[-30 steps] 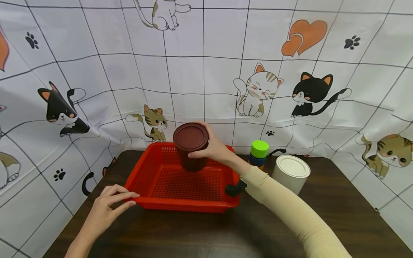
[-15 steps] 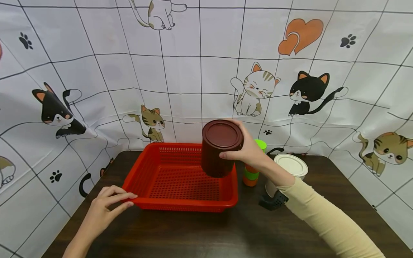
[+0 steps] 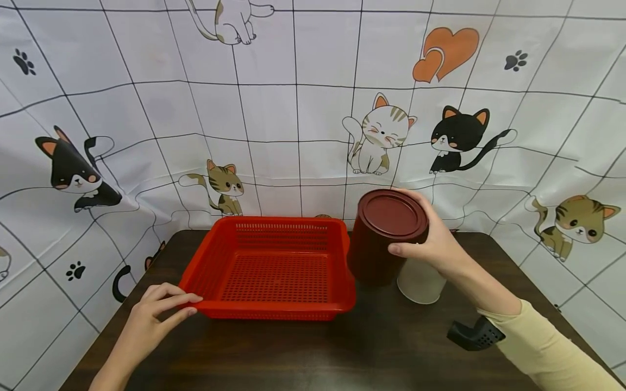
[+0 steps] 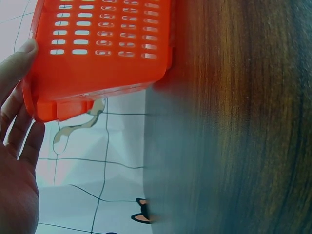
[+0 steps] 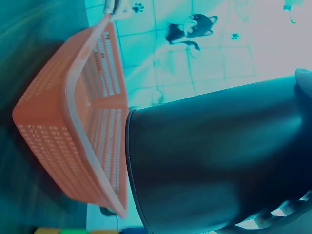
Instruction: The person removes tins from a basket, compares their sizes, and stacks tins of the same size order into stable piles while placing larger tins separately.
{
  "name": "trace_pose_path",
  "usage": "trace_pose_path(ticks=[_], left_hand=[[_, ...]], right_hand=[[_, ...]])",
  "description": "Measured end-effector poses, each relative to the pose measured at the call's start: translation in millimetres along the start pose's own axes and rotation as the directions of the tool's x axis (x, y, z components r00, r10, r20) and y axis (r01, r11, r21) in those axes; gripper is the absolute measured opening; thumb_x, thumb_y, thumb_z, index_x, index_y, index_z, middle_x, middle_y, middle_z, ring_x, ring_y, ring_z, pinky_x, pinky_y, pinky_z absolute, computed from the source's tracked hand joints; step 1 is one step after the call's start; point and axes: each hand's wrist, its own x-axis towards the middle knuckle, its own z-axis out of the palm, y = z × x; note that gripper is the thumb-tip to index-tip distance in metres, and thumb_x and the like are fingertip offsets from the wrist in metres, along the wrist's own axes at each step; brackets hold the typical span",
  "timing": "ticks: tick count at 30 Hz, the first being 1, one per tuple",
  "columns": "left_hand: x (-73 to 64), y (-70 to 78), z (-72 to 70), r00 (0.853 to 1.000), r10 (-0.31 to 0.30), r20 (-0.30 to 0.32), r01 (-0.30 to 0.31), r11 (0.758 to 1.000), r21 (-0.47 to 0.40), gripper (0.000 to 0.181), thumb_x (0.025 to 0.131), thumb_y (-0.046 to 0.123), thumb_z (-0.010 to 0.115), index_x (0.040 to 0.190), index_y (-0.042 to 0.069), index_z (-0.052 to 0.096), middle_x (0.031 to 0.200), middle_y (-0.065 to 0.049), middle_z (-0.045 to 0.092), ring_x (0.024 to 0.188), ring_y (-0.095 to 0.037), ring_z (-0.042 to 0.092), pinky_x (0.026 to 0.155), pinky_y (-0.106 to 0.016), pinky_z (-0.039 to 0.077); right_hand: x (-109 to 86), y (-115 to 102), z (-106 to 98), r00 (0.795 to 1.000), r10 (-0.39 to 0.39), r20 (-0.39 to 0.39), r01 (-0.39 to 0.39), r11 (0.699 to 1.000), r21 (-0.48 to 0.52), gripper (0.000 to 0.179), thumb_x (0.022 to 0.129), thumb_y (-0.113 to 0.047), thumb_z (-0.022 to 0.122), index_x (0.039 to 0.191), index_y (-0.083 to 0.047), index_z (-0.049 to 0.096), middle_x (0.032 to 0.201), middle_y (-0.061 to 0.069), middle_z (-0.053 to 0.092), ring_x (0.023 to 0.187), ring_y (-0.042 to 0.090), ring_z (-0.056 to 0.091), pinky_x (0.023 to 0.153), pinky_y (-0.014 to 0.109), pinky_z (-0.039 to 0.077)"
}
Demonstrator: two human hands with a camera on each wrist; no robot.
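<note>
My right hand (image 3: 435, 244) grips a dark maroon lidded canister (image 3: 369, 255) near its top, just right of the red plastic basket (image 3: 274, 307). The canister is slightly tilted, lid up. Across the right wrist view the canister (image 5: 209, 161) looks large, its base edge beside the basket rim and off the tabletop. At the basket's front left corner, my left hand (image 3: 151, 320) holds the rim. The left wrist view shows that hand's thumb (image 4: 24, 56) on the rim and its fingers round the other side.
A whitish canister (image 3: 421, 285) stands behind the right hand, partly hidden. Low in the right wrist view lies a strip of orange, green and blue from a coloured stack (image 5: 73, 231). The dark wooden table (image 3: 293, 353) ends against a cat-printed wall sheet (image 3: 274, 125).
My right hand has carried the maroon canister from over the basket to the right, past its edge. The canister now covers the coloured stack. My left hand has stayed on the basket corner.
</note>
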Motion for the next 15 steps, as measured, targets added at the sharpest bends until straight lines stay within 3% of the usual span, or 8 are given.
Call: trace_pose_path(ticks=[7,15], left_hand=[[0.6,-0.4,0.9,1.0,0.012,0.004,-0.012,1.0,-0.006,0.049,0.059,-0.003,0.088,0.097,0.028,0.078,0.094,0.018,0.061,0.098,0.004,0.042,0.081,-0.014,0.032],[0.6,-0.1,0.1,1.0,-0.004,-0.001,0.004,1.0,-0.015,0.052,0.06,-0.005,0.087,0.097,0.03,0.078,0.093,0.019,0.061,0.098,0.004,0.042,0.082,-0.014,0.032]], right_hand=[[-29.2,-10.3,-33.6,0.997,-0.034,-0.063,0.037,0.998,0.042,0.081,0.079,0.009,0.068,0.15,-0.013,0.033,0.133,-0.001,0.056,0.117,0.008,0.058,0.09,0.019,0.051],[-52.5,-22.7,-72.3,0.979,-0.108,-0.173,0.123,0.989,0.08,0.08,0.079,0.013,0.065,0.15,-0.008,0.034,0.137,0.002,0.054,0.116,0.01,0.058,0.085,0.018,0.053]])
